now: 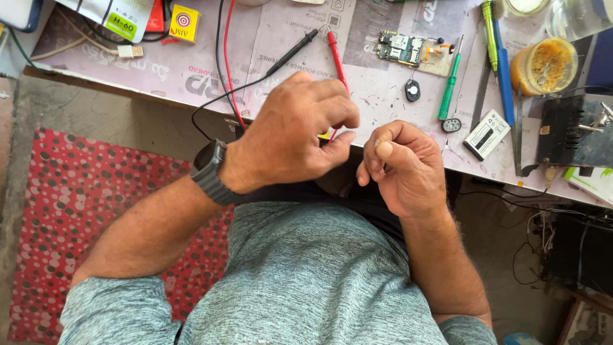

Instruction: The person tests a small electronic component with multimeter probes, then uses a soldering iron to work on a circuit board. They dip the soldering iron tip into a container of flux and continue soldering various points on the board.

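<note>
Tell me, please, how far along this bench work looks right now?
Done: the circuit board lies bare on the bench. In hand: left hand and right hand meet, pinching something too small to identify. Left: the red probe, black probe and green screwdriver lie untouched.

At nine o'clock a red mat (76, 211) speckled with white and dark dots covers the floor. The shirt (306, 281) at six o'clock is heathered grey-blue, and the watch (209, 169) on the left wrist is dark grey. At twelve o'clock lie a black probe (292, 52) and a red probe (336, 57), trailing matching wires over the pale grey printed counter (287, 32). At one o'clock sit a green circuit board (401, 48) and a green screwdriver (449, 83). At two o'clock stands an amber-yellow jar (544, 65).
</note>
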